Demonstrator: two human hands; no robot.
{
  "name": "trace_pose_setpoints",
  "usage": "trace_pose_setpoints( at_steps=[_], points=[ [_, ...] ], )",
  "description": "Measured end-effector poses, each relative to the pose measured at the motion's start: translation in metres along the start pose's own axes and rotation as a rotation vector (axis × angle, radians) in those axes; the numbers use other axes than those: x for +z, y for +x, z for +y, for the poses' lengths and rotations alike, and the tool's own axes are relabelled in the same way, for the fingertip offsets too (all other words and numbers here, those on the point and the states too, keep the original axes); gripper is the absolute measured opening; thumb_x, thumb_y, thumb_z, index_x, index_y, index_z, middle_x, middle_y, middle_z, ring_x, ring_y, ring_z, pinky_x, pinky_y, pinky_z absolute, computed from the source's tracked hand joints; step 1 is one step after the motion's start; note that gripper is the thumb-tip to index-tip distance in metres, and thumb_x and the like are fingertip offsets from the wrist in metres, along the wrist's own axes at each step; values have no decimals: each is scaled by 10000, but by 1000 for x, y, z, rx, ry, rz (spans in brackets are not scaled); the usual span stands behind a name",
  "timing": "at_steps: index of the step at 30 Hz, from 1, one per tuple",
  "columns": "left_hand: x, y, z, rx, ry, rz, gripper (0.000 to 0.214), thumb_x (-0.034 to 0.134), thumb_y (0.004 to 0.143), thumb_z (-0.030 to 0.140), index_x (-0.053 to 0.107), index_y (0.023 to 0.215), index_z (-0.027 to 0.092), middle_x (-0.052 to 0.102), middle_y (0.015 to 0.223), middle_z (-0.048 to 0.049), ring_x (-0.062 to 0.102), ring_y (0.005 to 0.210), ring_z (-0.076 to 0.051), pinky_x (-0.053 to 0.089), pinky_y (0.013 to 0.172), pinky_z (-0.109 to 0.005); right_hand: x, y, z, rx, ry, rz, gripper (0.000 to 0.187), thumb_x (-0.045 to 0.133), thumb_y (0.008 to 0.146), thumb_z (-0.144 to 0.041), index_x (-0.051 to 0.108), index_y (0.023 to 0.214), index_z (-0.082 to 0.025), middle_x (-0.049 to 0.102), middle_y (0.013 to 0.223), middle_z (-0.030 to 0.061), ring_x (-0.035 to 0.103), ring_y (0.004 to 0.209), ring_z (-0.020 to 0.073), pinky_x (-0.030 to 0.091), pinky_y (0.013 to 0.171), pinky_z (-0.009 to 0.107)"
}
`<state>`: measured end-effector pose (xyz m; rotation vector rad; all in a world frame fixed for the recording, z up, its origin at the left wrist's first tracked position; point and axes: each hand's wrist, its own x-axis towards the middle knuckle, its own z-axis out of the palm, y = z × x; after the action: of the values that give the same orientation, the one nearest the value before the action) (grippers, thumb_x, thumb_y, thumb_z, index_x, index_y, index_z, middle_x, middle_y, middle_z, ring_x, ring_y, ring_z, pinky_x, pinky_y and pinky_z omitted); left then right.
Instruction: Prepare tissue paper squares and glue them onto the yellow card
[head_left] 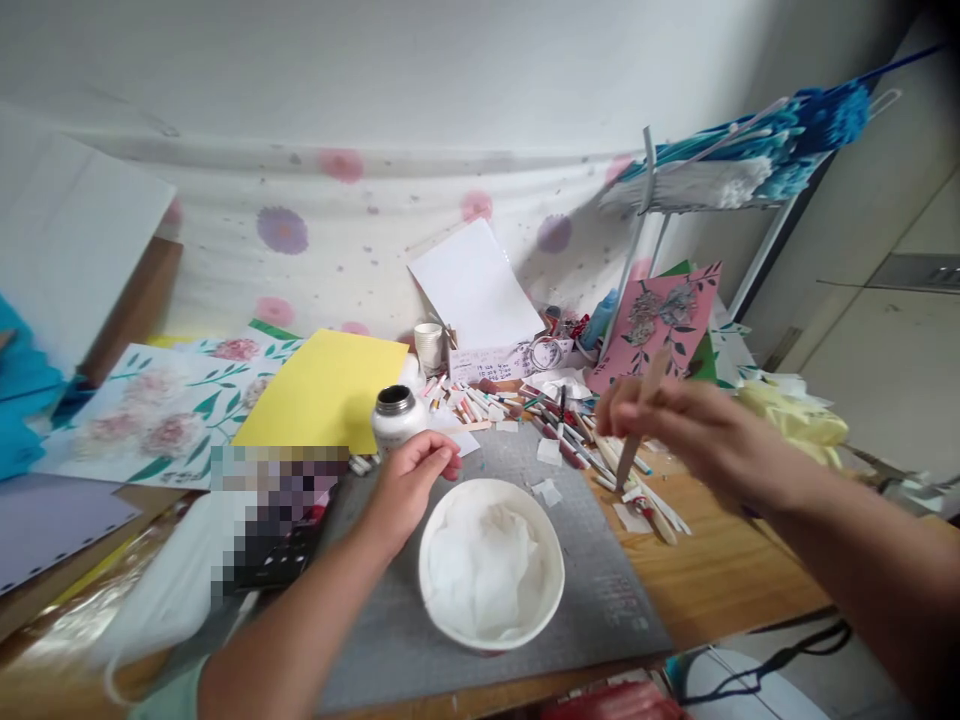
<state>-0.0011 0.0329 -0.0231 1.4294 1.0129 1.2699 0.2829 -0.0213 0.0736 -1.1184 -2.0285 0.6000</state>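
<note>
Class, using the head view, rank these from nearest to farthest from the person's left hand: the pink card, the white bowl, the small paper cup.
From the left hand:
1. White bowl, right beside it.
2. Small paper cup, behind it, toward the wall.
3. Pink card, far right, propped at the back.

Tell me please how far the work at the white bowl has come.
Done, it seems: the round white bowl sits on the grey mat with crumpled white paper inside, and the small white bottle stands near. In hand: the right hand holds a thin wooden stick; the left hand curls beside the bowl's rim. Left: the stick has not yet reached the bowl.
</note>
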Motion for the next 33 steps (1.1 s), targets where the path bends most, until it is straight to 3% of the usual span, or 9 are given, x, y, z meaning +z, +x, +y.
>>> trace_pose_setpoints(
  at_steps=[3,6,9,16,19,22,25,29,33],
  points=[
    [-2,1,-4,-16,10,23,163,657,764,338,671,743,177,669,681,-2,614,672,-174,477,704,-297,18,-1,32,101,-264,-223,304,444,998,-331,664,841,-191,693,768,56,634,700,197,468,650,292],
    [-6,3,-6,-23,30,77,177,662,773,353,677,754,178,658,668,6,599,660,-169,463,707,-295,39,9,71,161,-401,-219,244,478,974,-227,704,921,-152,732,909,120,664,824,237,464,735,331],
    [-10,3,-6,-29,39,127,173,665,778,353,677,754,182,645,652,13,583,652,-167,451,694,-288,53,22,100,204,-470,-269,166,572,940,-215,702,1008,-138,732,920,87,669,807,206,491,740,336],
    [-17,-3,-1,-26,22,165,175,673,824,379,697,779,212,651,659,16,574,694,-176,455,689,-265,57,31,109,83,-483,-551,154,704,765,-108,781,846,-214,729,841,21,681,825,183,470,734,248],
    [-19,-2,-2,-46,23,208,196,694,800,406,702,748,217,648,647,15,575,679,-177,456,666,-256,50,39,116,124,-532,-516,159,638,852,-111,766,914,-184,729,920,58,677,869,190,481,783,276],
    [-21,-2,-5,-77,8,226,203,701,789,418,701,735,222,654,656,14,576,666,-176,457,648,-254,51,47,129,191,-595,-445,173,634,922,-228,693,1067,-154,685,1083,90,653,967,229,504,861,400],
    [-21,-4,-7,-100,-8,233,208,701,794,426,698,741,225,658,668,14,572,660,-176,459,648,-258,58,51,137,218,-568,-448,179,661,923,-319,672,995,-156,676,1094,64,643,1000,229,510,900,452],
    [-20,-6,-5,-122,23,192,254,669,825,455,690,733,219,645,650,8,576,662,-182,459,640,-260,64,51,135,261,-398,-366,184,637,935,-305,669,843,-149,683,938,49,641,899,203,502,852,405],
    [-18,-10,-2,-72,72,146,237,659,847,451,699,789,225,652,671,-3,599,697,-195,482,659,-262,64,54,109,306,-54,-258,341,649,876,-443,665,712,-145,610,722,26,574,678,164,447,646,298]
  ],
)
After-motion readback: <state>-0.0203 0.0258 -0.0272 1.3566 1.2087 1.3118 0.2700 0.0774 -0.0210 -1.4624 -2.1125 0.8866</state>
